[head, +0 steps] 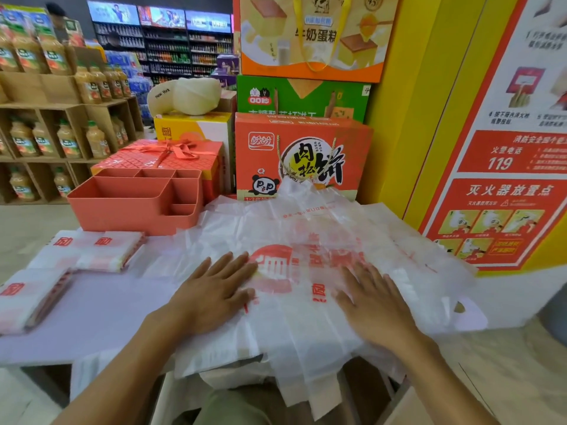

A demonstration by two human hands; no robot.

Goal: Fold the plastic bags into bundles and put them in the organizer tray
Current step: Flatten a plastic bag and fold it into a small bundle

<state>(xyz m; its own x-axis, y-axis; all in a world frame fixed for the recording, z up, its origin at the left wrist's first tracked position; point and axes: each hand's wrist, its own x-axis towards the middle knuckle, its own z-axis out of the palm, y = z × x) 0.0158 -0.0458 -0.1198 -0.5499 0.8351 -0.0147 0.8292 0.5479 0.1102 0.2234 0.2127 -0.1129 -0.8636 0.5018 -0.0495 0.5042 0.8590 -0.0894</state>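
A loose pile of thin white plastic bags (306,228) with red print covers the right half of the pale table (101,305), handles hanging over the near edge. My left hand (211,292) lies flat on the pile, fingers straight, beside a round red logo. My right hand (371,305) also presses flat on the bags, fingers spread. The coral organizer tray (135,216), with several empty compartments, stands at the table's back left. Folded bag bundles lie on the left: one (110,250) in front of the tray, another (27,299) at the left edge.
Stacked cartons rise right behind the table: a red gift box with a ribbon (162,157), an orange pastry box (300,154), green and orange boxes above. A yellow pillar with red posters (497,167) stands on the right. Juice-bottle shelves (55,124) fill the left.
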